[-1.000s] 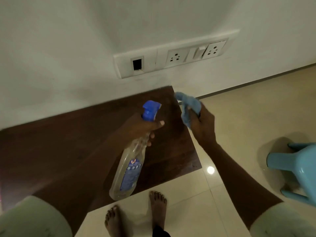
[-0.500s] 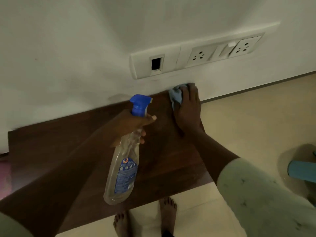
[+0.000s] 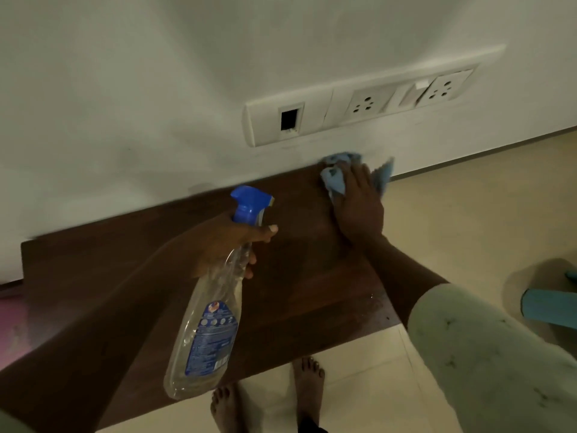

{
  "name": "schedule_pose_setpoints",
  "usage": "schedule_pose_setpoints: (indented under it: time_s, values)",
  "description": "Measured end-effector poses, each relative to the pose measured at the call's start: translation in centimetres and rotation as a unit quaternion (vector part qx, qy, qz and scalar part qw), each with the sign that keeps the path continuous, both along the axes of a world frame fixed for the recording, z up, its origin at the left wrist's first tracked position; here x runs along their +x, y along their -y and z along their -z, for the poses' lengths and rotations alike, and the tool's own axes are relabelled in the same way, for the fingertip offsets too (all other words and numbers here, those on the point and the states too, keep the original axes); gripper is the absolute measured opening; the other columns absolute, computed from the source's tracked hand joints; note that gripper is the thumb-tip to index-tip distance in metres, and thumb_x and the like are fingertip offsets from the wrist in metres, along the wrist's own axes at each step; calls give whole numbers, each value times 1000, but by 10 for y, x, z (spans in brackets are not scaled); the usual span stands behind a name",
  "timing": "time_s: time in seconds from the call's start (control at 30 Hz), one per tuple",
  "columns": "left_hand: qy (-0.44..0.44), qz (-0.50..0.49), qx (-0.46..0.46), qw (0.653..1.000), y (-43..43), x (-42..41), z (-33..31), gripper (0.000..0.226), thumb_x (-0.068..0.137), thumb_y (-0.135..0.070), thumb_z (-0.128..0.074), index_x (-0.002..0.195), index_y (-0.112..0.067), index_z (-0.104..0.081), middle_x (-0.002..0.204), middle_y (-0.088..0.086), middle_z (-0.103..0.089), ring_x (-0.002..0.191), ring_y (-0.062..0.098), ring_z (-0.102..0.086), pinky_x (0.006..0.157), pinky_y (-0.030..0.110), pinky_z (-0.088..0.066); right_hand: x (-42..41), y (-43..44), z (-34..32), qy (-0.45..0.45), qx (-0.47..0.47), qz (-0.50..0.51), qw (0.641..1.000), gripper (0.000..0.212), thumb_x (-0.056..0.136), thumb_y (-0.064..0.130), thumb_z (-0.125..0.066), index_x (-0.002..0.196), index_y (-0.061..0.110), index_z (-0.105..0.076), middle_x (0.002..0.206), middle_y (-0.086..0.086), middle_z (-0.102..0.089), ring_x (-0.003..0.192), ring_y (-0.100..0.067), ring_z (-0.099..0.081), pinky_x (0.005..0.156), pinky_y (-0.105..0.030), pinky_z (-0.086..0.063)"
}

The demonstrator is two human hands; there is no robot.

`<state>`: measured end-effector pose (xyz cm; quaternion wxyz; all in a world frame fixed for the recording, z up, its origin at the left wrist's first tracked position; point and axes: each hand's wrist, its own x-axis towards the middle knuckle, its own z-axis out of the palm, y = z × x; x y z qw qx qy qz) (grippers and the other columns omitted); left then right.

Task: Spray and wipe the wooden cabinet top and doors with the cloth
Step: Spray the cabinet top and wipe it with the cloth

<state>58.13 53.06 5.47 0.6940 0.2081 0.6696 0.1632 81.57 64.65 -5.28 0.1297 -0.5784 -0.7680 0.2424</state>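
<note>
The blue cloth [image 3: 335, 179] lies bunched at the far right corner of the dark wooden cabinet top [image 3: 312, 276], right up against the wall [image 3: 125, 89]. One edge of it sticks out past the right side of the top. The person's right hand [image 3: 359, 210] lies flat on the cloth with its fingers stretched out towards the wall, pressing it down onto the wood. Blue folds show on both sides of the fingers.

To the left and nearer, the left hand [image 3: 231, 239] grips the neck of a clear spray bottle [image 3: 209, 323], fingers curled round it and the thumb laid across just below the blue trigger head [image 3: 249, 204]. The bottle is held above the top, not standing on it. It hangs at a slant, with its base towards the near edge and its nozzle pointing right. A blue label covers the lower part of its body.

The front right part of the cabinet top shows a few pale specks near its edge. On the wall above the cloth sits a long white socket panel [image 3: 359, 101] with two sockets and a switch. The floor [image 3: 468, 220] is pale tile. Two bare feet [image 3: 309, 389] stand on it just in front of the cabinet. A pale green sleeve [image 3: 484, 370] covers the right upper arm. At the right edge part of a teal plastic stool [image 3: 546, 307] shows, well apart from the cabinet.
</note>
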Motion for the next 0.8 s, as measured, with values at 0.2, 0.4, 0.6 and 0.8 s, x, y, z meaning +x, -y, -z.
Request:
schedule_pose_setpoints:
  time_s: [0.2,0.4,0.6,0.8]
  values:
    - [-9,5,-11,1000,24,-9,3,39,71,-43,-75,94,-13,-69,82,15,-63,69,26,-67,66,43,-60,-20,14,-3,49,22,64,997,58,99,29,-40,148,1,-26,158,-16,-21,147,-29,-18,122,-41,-17]
    - [10,-3,-10,1000,29,13,-6,38,76,-35,-72,101,-6,-64,71,12,-61,56,22,-63,56,34,-57,-73,130,-1,11,17,-97,995,57,94,34,-44,146,11,-36,156,-11,-30,149,-25,-17,122,-45,-14]
    - [15,-26,20,999,38,11,-12,56,66,-36,-74,110,-5,-60,82,20,-60,69,31,-64,62,41,-59,-61,156,1,35,56,-227,972,53,88,38,-49,138,26,-42,149,-2,-43,145,-25,-28,119,-51,-23]
    - [-10,-4,7,1000,65,2,-8,55,57,-49,-75,97,-12,-67,79,14,-65,59,22,-69,53,33,-57,69,180,-3,51,-10,145,988,55,98,38,-39,149,18,-32,159,-6,-25,148,-28,-17,118,-55,-23]
